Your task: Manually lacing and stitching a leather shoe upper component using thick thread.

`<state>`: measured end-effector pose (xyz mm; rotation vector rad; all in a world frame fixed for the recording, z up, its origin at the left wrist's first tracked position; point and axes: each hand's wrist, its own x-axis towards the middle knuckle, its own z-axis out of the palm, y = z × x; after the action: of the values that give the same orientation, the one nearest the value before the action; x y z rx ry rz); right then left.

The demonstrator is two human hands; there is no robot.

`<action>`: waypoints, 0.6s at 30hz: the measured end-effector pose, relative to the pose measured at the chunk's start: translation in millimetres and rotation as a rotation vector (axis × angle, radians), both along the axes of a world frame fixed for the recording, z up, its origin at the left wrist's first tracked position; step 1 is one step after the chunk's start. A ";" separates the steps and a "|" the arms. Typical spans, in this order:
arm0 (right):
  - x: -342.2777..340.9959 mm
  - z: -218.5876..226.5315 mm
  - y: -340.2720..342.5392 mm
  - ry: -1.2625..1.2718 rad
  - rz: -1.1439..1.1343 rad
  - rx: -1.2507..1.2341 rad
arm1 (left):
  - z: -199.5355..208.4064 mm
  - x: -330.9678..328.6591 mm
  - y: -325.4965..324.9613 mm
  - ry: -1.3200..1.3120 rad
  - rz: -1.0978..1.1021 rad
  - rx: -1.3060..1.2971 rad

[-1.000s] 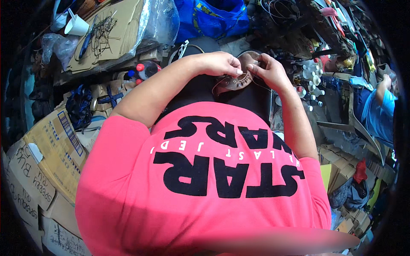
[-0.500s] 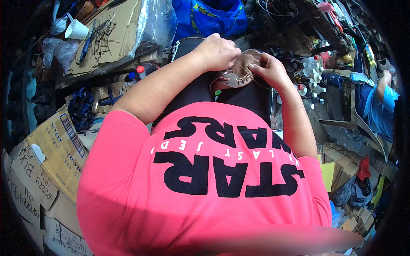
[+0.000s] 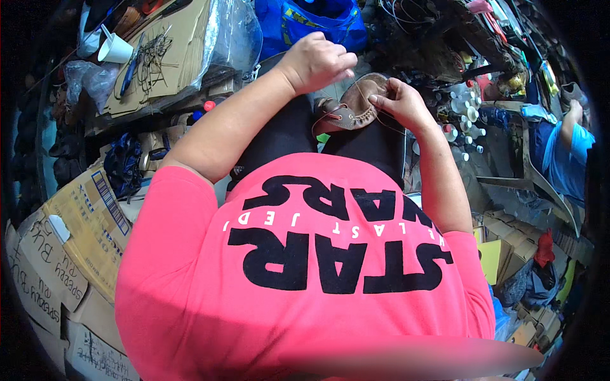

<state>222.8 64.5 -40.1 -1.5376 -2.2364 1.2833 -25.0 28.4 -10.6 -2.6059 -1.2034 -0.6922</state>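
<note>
A brown leather shoe (image 3: 357, 106) rests on my lap between my thighs, with a row of stitches along its edge and a lace through its eyelets. My right hand (image 3: 403, 105) pinches the shoe's far right edge between thumb and fingers. Up and to the left of the shoe, my left hand (image 3: 318, 62) is closed in a fist, apart from the leather. A thin light thread (image 3: 360, 87) runs from the shoe toward that fist; its end is hidden in the fingers.
Cardboard sheets (image 3: 184, 57) bear loose cords, a blue-handled tool (image 3: 130, 73) and a white cup (image 3: 115, 48). A blue bag (image 3: 311, 28) lies ahead. Several plastic bottles (image 3: 467, 105) stand right. Another person in blue (image 3: 569, 155) is at far right. Cardboard boxes (image 3: 82, 235) are at left.
My left hand has lifted away from the shoe, up and slightly left, drawing the thread along. My right hand and the shoe have stayed in nearly the same place.
</note>
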 end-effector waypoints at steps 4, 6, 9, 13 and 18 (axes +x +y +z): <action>2.8 -6.0 1.2 0.071 -0.024 -0.007 | 6.2 -3.3 3.6 0.054 0.016 0.155; 3.2 -6.0 2.3 0.058 -0.026 -0.018 | 1.5 -5.3 7.9 0.031 0.032 0.168; 0.8 -1.1 1.7 0.013 -0.014 -0.008 | -10.0 -1.6 13.0 -0.167 0.100 0.099; 1.0 -3.3 2.4 -0.033 0.006 -0.006 | -20.1 27.6 23.4 -1.294 0.027 -0.917; 3.0 -9.0 4.2 -0.010 0.029 0.019 | 42.1 11.1 7.9 -0.341 0.043 -0.010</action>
<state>225.8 68.8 -49.1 -1.5136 -2.2780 1.2610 -13.9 36.4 31.5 -2.5293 -1.3475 -1.1594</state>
